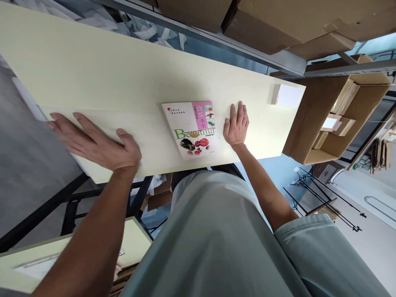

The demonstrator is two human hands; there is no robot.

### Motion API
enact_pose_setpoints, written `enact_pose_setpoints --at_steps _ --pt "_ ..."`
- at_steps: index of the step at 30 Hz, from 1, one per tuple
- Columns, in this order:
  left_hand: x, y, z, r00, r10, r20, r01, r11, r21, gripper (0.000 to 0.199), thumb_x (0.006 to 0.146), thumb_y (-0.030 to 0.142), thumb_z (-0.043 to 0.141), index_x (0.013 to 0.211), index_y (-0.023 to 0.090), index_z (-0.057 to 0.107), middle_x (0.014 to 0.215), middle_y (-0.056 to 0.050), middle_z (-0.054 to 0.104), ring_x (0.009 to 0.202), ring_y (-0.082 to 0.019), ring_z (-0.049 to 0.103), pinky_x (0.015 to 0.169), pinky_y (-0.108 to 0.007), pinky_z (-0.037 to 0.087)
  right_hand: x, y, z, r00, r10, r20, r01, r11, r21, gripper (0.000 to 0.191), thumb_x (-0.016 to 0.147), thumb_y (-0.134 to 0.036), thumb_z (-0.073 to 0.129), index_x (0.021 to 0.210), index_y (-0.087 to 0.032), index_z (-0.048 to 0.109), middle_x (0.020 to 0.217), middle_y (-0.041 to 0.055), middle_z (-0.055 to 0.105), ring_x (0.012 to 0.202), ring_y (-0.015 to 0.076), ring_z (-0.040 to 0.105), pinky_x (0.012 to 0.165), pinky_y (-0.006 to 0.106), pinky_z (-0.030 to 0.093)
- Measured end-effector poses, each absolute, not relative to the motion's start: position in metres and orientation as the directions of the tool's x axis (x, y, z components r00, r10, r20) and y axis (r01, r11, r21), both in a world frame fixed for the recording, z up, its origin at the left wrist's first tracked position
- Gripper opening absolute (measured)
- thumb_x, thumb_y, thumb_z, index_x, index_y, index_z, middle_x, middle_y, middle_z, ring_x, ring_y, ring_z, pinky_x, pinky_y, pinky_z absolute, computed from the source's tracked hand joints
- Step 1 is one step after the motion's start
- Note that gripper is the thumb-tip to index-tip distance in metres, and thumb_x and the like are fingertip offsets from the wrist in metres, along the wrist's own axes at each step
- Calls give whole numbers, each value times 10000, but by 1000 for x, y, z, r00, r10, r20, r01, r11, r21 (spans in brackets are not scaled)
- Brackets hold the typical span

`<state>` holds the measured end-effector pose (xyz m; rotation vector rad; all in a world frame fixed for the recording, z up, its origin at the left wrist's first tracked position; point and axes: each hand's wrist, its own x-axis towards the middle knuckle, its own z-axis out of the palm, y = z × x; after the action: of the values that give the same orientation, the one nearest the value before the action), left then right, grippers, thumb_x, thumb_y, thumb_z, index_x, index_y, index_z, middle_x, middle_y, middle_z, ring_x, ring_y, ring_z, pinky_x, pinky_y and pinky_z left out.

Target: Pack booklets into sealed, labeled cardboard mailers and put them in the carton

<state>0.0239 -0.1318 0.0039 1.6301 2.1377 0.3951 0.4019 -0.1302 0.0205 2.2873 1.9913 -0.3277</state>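
Note:
A book (193, 130) with pictures of fruit and vegetables and the word "Beautiful" on its cover lies face up on the pale table (130, 70). To its left, my left hand (99, 142) rests flat with fingers spread, holding nothing. Under that hand, what looks like a thin clear sheet (145, 138) stretches left from the book; its far edge shows as a faint line. Just right of the book, my right hand (237, 126) lies palm down on the table, fingers extended. Neither hand touches the book.
A small white box (287, 95) stands at the table's right end. Beyond that end is an open cardboard box (337, 119) with smaller boxes inside. Cardboard boxes (278, 24) line a metal shelf along the far side. Another pale table (136, 239) is at lower left.

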Motion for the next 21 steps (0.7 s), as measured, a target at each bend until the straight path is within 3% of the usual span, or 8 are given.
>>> enact_pose_setpoints --at_steps 7,21 --pt "23 -132 1 -234 960 -155 844 279 458 1091 1003 821 244 1700 -16 289 1796 -297 170 1712 -401 18 1349 -624 -26 401 -129 21 140 965 -220 983 -162 -86 755 1135 -562 216 1713 -103 374 1797 210 271 1705 383 147 1322 669 287" --pt "24 -132 2 -230 962 -147 850 272 450 1110 998 843 229 1700 -13 299 1804 -291 173 1717 -385 25 1351 -623 -3 401 -129 22 154 957 -246 985 -169 -43 705 1141 -470 196 1709 -97 386 1804 200 261 1712 357 132 1329 644 290"
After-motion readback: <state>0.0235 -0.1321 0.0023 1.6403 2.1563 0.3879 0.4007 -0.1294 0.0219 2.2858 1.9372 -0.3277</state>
